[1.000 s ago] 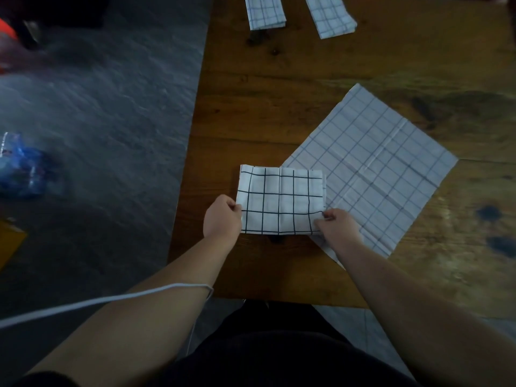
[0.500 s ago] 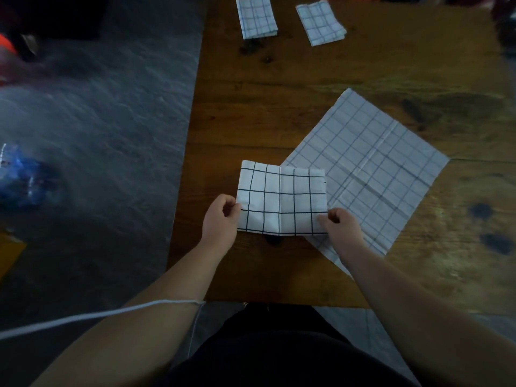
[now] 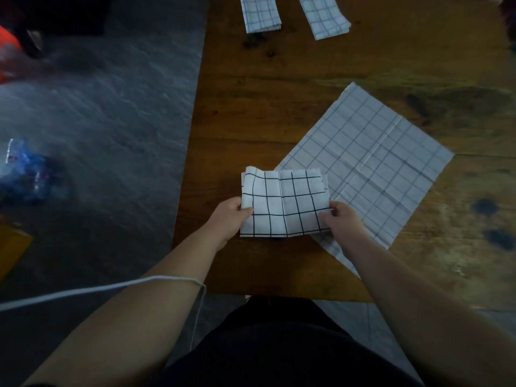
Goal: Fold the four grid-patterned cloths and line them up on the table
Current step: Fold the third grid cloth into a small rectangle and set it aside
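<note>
Folded cloth [image 3: 283, 203] risen; left hand [image 3: 227, 222], right hand [image 3: 342, 223] pinch side edges.

both hands — left hand [image 3: 226, 219], right hand [image 3: 342, 222] — pinch the folded cloth [image 3: 283, 203] above the wooden table [image 3: 279, 107], beside an unfolded cloth [image 3: 371, 169].

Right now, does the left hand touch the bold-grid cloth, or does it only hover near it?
Touching. The head view shows the left hand pinching the bold-grid cloth at its left edge, with the thumb lying on top of the fabric.
</note>
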`<state>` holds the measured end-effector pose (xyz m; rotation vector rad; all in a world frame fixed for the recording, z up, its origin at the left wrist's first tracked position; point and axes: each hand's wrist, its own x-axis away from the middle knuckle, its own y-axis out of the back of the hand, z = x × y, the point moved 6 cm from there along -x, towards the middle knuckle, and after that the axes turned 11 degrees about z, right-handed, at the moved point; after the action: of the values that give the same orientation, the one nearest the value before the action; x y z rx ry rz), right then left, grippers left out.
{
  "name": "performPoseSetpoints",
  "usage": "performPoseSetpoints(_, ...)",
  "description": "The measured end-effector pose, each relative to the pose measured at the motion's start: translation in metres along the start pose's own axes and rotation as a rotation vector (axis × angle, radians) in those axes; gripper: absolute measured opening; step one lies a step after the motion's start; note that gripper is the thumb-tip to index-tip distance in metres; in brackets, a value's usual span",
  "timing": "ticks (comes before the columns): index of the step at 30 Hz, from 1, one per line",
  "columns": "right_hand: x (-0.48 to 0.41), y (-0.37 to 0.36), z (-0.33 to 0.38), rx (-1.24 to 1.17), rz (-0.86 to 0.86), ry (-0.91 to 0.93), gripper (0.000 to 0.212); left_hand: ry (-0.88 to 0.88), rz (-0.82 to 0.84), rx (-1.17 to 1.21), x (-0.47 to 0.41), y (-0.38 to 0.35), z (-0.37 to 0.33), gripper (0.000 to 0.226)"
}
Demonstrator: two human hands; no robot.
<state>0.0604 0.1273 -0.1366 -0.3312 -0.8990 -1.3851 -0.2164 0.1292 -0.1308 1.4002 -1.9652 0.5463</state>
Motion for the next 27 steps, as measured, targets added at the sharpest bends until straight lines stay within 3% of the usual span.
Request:
performPoseSetpoints(5,0.005,0.009,0.006,0.095,-0.081,0.103,0.048,-0.052,0.023,0.034,0.004,0.0,-0.002,0.024)
performPoseSetpoints(15,0.005,0.011,0.006,-0.161,0.092,0.168,0.065,-0.08,0.093,0.132,0.017,-0.006,-0.015,0.037)
performPoseSetpoints(17,0.005,0.009,0.01,-0.203,0.146,0.168,0.059,-0.092,0.087,0.121,0.017,-0.006,-0.019,0.034)
performPoseSetpoints(21,0.005,0.003,0.014,-0.232,0.197,0.093,0.02,-0.117,0.095,0.107,0.016,-0.009,-0.026,0.032)
performPoseSetpoints(23,0.002,0.005,0.011,-0.15,0.188,0.053,0.015,-0.115,0.039,0.132,0.014,-0.008,-0.026,0.028)
performPoseSetpoints(27,0.001,0.009,0.005,0.159,0.249,0.04,0.027,-0.127,-0.096,0.047,0.008,-0.003,-0.024,0.02)
